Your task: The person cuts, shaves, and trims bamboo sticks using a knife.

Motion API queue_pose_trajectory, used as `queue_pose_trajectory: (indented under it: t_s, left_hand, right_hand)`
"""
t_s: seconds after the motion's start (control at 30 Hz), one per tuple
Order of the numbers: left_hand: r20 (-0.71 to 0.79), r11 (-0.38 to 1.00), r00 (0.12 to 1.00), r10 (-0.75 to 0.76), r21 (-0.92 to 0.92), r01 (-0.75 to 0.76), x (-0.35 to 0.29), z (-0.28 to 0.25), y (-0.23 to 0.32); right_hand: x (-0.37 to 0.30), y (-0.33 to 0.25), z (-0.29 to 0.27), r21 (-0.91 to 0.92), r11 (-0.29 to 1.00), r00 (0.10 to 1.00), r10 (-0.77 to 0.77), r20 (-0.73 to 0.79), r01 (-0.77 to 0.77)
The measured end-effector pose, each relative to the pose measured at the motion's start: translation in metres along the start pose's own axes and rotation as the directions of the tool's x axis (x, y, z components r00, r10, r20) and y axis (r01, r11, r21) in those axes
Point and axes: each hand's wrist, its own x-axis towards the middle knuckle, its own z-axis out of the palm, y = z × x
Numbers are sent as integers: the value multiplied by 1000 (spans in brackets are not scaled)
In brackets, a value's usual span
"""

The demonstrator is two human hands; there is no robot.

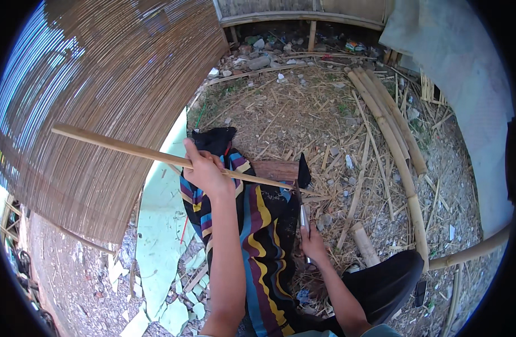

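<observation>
A long, narrow bamboo strip (123,147) runs across in front of me, and my left hand (207,177) is closed round it near its middle. Its right end reaches the blade of a knife (304,218); whether they touch I cannot tell. My right hand (314,245) grips the knife's shiny metal handle, the dark blade pointing away from me. Under both hands, a striped cloth (263,224) in black, yellow, blue and maroon covers my lap. A reddish-brown wooden block (274,169) lies just beyond the strip's right end, beside a dark pointed piece (304,171).
A slatted bamboo screen (100,112) rises at the left, beside a pale green sheet (162,236) with broken pieces. Several bamboo poles (393,123) lie at the right, near a short bamboo piece (365,244). Shavings and rubble cover the ground (286,112).
</observation>
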Motion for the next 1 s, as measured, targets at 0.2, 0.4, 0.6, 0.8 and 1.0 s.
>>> queue_pose_trajectory:
  t_s: [0.2,0.4,0.6,0.8,1.0]
  left_hand:
    - [406,999,914,-10,39,-7,-42,17,-3]
    - [822,997,569,-7,-38,68,-39,7,2]
    - [811,998,585,19,17,-56,-38,11,0]
    - [659,988,750,52,76,-135,-25,3,-6]
    - [589,1000,808,20,3,-27,-37,19,-4]
  right_hand:
    - [-20,-33,-35,84,995,995,-62,84,54]
    - [-43,-81,-57,-65,949,935,-289,207,307]
    - [-7,-33,-48,-29,984,976,-172,134,177]
    - [10,-9,-38,158,987,991,-37,132,16]
    - [-13,-30,-34,2,844,841,-536,70,537]
